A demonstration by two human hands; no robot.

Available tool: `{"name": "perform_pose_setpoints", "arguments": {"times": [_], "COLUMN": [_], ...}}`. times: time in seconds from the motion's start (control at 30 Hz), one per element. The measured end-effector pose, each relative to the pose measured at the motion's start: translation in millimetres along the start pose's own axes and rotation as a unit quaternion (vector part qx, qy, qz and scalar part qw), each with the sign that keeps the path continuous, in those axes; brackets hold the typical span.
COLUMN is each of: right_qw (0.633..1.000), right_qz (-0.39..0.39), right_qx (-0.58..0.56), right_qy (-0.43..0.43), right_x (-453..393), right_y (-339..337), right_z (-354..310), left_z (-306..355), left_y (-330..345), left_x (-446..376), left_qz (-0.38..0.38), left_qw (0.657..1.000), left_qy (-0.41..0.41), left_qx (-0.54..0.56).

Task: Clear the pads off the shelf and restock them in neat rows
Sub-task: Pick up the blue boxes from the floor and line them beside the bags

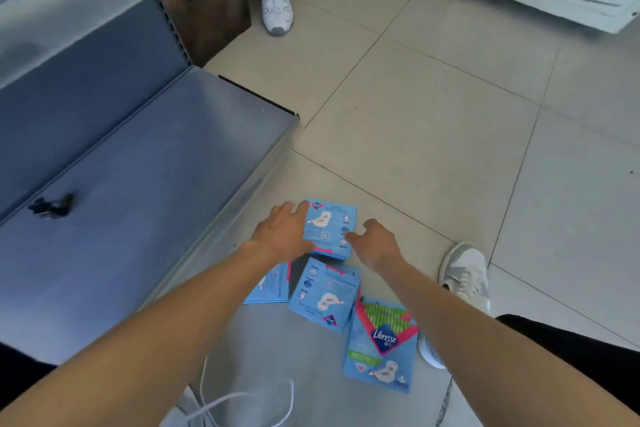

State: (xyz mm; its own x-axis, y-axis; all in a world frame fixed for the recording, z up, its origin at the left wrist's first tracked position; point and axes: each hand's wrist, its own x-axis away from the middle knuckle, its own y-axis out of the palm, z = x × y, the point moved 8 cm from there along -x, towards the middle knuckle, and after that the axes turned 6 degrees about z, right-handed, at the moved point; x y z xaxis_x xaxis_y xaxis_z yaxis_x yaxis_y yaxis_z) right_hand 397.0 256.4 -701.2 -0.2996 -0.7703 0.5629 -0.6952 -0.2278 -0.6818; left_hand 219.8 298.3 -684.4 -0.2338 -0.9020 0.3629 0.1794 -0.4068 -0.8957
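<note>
Pads (329, 229) were all down on the floor (433, 149) beside the shelf (156, 166), so the clearing part looked done and the restock was what was in hand. Both hands were on the top pack of a small stack: the left hand (282, 230) lay against its left edge with the fingers fairly straight, and the right hand (375, 241) had curled fingers at its right edge, thumb touching the pack (whether it was properly gripping yet, I couldn't tell). My guess was the next move called for squeezing the stack from both sides and lifting it level onto the shelf, then squaring it up to start a row.

The packs were flat, light blue, soft-looking wrappers with a pad drawing and pink trim. Another pack (325, 295) lay back-up just nearer, one (270, 288) was half hidden under the left forearm, and a front-up one (381, 347) showed the Libresse logo, touching a grey shoe (465, 274). The shelf only had a small dark clip (52, 206) on it.
</note>
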Motion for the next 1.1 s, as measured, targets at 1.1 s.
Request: {"name": "perform_pose_setpoints", "arguments": {"times": [1.1], "right_qw": [0.981], "right_qz": [0.004], "right_qx": [-0.16], "right_qy": [-0.109], "right_x": [47.5], "right_y": [4.5], "right_z": [-53.5], "left_z": [10.2], "left_y": [-23.9], "left_x": [34.0], "left_qz": [0.053], "left_qw": [0.958], "left_qy": [-0.053], "left_qx": [0.275]}}
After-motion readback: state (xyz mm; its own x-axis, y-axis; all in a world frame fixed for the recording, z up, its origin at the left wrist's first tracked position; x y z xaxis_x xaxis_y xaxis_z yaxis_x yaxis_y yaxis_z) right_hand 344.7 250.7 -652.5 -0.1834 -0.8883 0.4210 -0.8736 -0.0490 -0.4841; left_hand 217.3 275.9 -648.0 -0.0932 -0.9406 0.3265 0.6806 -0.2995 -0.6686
